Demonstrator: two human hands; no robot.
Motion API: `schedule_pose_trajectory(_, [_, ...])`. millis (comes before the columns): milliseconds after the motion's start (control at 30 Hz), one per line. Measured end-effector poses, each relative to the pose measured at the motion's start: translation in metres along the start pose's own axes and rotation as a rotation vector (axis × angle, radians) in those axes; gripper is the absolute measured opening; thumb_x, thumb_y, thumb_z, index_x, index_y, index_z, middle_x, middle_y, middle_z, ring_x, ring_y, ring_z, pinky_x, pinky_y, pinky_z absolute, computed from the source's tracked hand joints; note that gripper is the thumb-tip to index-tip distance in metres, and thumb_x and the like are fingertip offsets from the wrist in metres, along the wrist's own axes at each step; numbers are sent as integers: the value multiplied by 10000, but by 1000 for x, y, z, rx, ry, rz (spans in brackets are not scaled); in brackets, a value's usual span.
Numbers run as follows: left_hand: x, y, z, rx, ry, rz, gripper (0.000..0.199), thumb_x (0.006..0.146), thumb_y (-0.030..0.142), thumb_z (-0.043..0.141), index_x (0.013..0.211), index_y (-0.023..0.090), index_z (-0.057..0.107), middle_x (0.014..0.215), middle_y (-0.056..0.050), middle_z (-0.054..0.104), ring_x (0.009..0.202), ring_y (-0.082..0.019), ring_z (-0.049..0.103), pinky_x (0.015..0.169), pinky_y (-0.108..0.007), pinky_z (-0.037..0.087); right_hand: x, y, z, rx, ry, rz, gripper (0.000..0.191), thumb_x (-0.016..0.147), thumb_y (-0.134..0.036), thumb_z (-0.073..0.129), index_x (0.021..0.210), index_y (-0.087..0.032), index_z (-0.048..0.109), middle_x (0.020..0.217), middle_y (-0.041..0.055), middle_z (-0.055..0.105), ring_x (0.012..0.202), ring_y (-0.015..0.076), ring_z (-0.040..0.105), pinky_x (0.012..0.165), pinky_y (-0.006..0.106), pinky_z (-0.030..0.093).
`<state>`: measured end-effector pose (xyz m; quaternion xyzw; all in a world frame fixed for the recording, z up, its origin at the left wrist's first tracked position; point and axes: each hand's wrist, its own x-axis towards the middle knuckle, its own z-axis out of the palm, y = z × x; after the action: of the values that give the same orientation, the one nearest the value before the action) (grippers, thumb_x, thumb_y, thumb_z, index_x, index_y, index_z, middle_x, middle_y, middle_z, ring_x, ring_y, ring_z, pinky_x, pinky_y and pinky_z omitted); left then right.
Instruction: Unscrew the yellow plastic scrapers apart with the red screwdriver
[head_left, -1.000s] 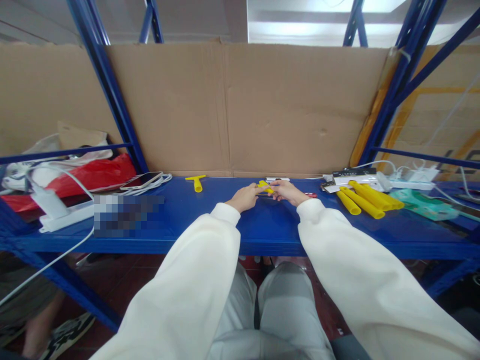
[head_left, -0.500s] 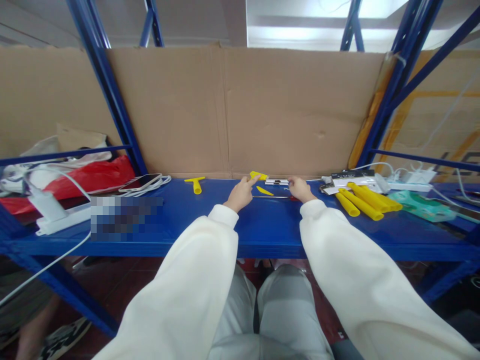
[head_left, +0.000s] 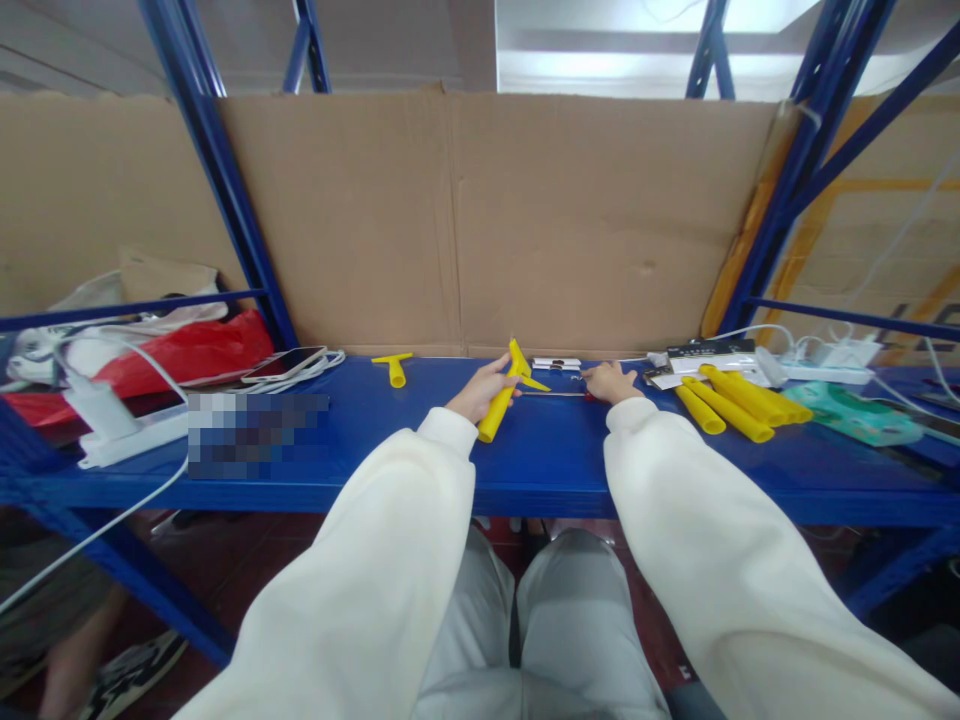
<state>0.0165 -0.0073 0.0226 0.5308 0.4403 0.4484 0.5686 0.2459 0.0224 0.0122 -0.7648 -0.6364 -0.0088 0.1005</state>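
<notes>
My left hand [head_left: 484, 390] is closed round a yellow T-shaped handle [head_left: 493, 416], whose tube end points toward me. A flat yellow piece [head_left: 535, 384] lies just right of it. My right hand [head_left: 611, 382] is over the blue shelf, its fingertips by the red end of a thin metal rod, close to some tiny parts; whether it grips anything is too small to tell. Behind, between the hands, lies a small white-and-black strip [head_left: 556, 364]. Another yellow T-shaped piece [head_left: 396, 371] lies to the left.
Several yellow tubes [head_left: 721, 408] lie at the right, near black-and-white packets, a green packet [head_left: 862, 413] and a power strip. Red bag [head_left: 195, 352], cables and a phone are at the left. Cardboard [head_left: 562, 220] stands behind the blue shelf [head_left: 405, 440]. A person's leg shows lower left.
My left hand has taken hold of the yellow T-shaped handle and turned it, lifting it toward me. My right hand has shifted slightly right, its fingers more stretched out.
</notes>
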Motion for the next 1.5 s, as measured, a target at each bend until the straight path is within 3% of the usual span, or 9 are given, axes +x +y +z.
schedule_pose_trajectory(300, [-7, 1, 3, 115, -19, -71, 842, 881, -46, 538, 1631, 219, 265, 1075, -117, 748, 501, -64, 560, 433, -161, 411, 10, 2, 2, -8, -72, 9, 540, 916, -209, 451, 1403, -354, 633, 1533, 117, 496, 1456, 405, 332, 1113, 718, 267])
schedule_pose_trajectory(467, [-2, -2, 1, 151, -39, -46, 813, 864, -27, 563, 1610, 200, 332, 1143, -140, 734, 525, -69, 580, 435, -164, 416, 15, 5, 2, -15, -69, -13, 554, 906, -206, 471, 1424, -340, 615, 1527, 133, 502, 1434, 415, 370, 1094, 712, 296])
schedule_pose_trajectory(667, [0, -3, 0, 163, -59, -43, 807, 860, -22, 562, 1603, 212, 353, 1187, -143, 720, 524, -62, 574, 427, -162, 408, 18, 6, 2, -9, -57, -36, 487, 880, -191, 514, 1305, -332, 706, 1471, 126, 563, 1402, 404, 412, 1076, 688, 325])
schedule_pose_trajectory(1000, [-5, -1, 2, 153, -68, -56, 808, 854, -28, 562, 1597, 215, 361, 1114, -112, 735, 504, -58, 571, 410, -153, 404, 16, 1, 1, 99, 20, -87, 192, 843, -226, 647, 956, -263, 797, 1125, 81, 761, 1201, 322, 602, 1047, 564, 412])
schedule_pose_trajectory(1300, [-4, -1, 1, 142, -85, -65, 804, 854, -25, 558, 1597, 212, 362, 1134, -120, 736, 502, -63, 572, 418, -166, 413, 17, -1, 5, 200, -6, -137, 87, 760, -232, 697, 767, -226, 784, 845, 50, 768, 951, 253, 701, 955, 397, 494])
schedule_pose_trajectory(1500, [-4, -2, -2, 120, -103, -72, 838, 847, -22, 583, 1607, 235, 341, 1077, -98, 750, 521, -73, 582, 438, -160, 429, 16, -8, 8, 504, 67, -361, 145, 752, -309, 694, 697, -181, 733, 774, 49, 748, 853, 237, 692, 876, 348, 528])
